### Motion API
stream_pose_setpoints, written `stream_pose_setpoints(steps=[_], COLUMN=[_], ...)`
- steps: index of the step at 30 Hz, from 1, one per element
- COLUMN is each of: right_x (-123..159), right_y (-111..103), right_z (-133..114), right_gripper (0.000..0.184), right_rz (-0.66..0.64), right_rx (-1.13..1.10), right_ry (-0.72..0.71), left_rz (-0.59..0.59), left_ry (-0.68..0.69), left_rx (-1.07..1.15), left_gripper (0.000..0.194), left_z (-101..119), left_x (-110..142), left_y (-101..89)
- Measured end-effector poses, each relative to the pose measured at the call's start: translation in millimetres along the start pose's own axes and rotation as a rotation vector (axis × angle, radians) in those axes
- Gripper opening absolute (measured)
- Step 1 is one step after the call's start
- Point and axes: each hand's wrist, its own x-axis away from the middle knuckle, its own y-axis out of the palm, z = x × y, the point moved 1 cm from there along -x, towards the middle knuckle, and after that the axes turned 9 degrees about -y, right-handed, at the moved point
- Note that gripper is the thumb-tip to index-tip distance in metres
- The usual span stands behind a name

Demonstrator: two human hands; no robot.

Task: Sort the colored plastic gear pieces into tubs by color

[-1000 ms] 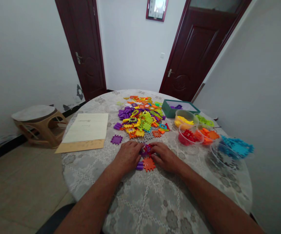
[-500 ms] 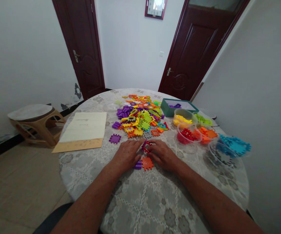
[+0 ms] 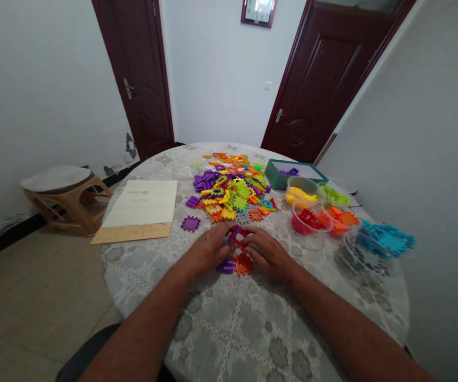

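Observation:
My left hand [image 3: 212,245] is closed on a purple interlocking block [image 3: 234,234], which stands tilted between my hands. From the other side my right hand [image 3: 266,249] grips a red interlocking block [image 3: 241,237], close against the purple one; whether the two are joined I cannot tell. Fingers hide parts of both pieces. Just below them, an orange square block [image 3: 243,264] with toothed edges lies on the cloth beside a purple ridged piece [image 3: 225,267]. A flat purple toothed square [image 3: 190,223] lies to the left of my left hand.
A heap of mixed coloured blocks [image 3: 239,191] spreads beyond my hands. To the right stand clear tubs of yellow [image 3: 301,196], red [image 3: 310,220] and orange pieces [image 3: 339,218], blue pieces [image 3: 390,239] and a green box [image 3: 276,178]. Paper [image 3: 143,204] lies at left.
The purple block has turned from lying flatter to standing on edge against the red one. Both hands stay in nearly the same place; the camera view shifts slightly.

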Motion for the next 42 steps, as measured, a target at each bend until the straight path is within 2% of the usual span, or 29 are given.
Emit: stream_pose_setpoints(steps=[4, 7, 11, 13, 17, 19, 22, 28, 31, 34, 36, 38, 40, 42], right_x=[0.4, -1.2, -4.4, -5.8, -7.8, -8.0, -4.5, 25.8, 43.5, 49.6, 44.1, 32.9, 20.4, 10.3], right_y=[-5.3, -10.0, -13.4, -13.8, -14.8, -18.1, -31.2, -80.4, -99.2, -106.5, -102.1, -88.0, -65.4, -40.4], right_z=[-3.7, -6.7, -7.9, -8.3, -12.9, -14.4, -7.7, 44.0, 67.8, 73.5, 65.5, 49.5, 27.9, 4.9], right_gripper=[0.024, 0.025, 0.029, 0.028, 0.024, 0.025, 0.024, 0.028, 0.03, 0.034, 0.036, 0.035, 0.033, 0.034], right_rz=[0.003, -0.032, -0.097, -0.128, -0.168, -0.179, -0.134, 0.14, 0.21, 0.289, 0.335, 0.3, 0.149, -0.071], right_rx=[-0.043, -0.041, -0.002, 0.021, 0.065, 0.095, 0.238, 0.818, 0.97, 1.037, 0.982, 0.799, 0.531, 0.291], right_ry=[-0.014, -0.033, -0.083, -0.097, -0.117, -0.12, -0.07, 0.312, 0.425, 0.501, 0.467, 0.34, 0.197, 0.114], left_rz=[-0.126, -0.233, -0.265, -0.27, -0.297, -0.269, -0.124, 0.068, 0.12, 0.141, 0.148, 0.142, 0.143, 0.154], left_ry=[-0.099, -0.174, -0.218, -0.239, -0.273, -0.272, -0.283, -0.31, -0.284, -0.274, -0.28, -0.294, -0.307, -0.351], left_rx=[0.247, 0.375, 0.436, 0.441, 0.398, 0.37, 0.33, 0.231, 0.108, 0.052, 0.05, 0.077, 0.122, 0.2], left_gripper=[0.052, 0.05, 0.041, 0.045, 0.067, 0.064, 0.056, 0.058, 0.058, 0.057, 0.056, 0.056, 0.055, 0.051], left_z=[5.4, 6.1, 3.1, 1.1, -0.1, 1.4, 2.7, -11.4, -18.1, -17.7, -15.0, -12.3, -10.5, -9.8], left_x=[-2.3, -4.3, -6.9, -7.7, -7.7, -7.8, -9.2, -12.0, -11.5, -11.2, -11.5, -11.9, -12.3, -12.4], left_y=[-9.1, -13.5, -13.5, -12.4, -12.7, -14.3, -16.4, -11.0, -8.4, -8.1, -9.4, -11.6, -14.6, -17.7])
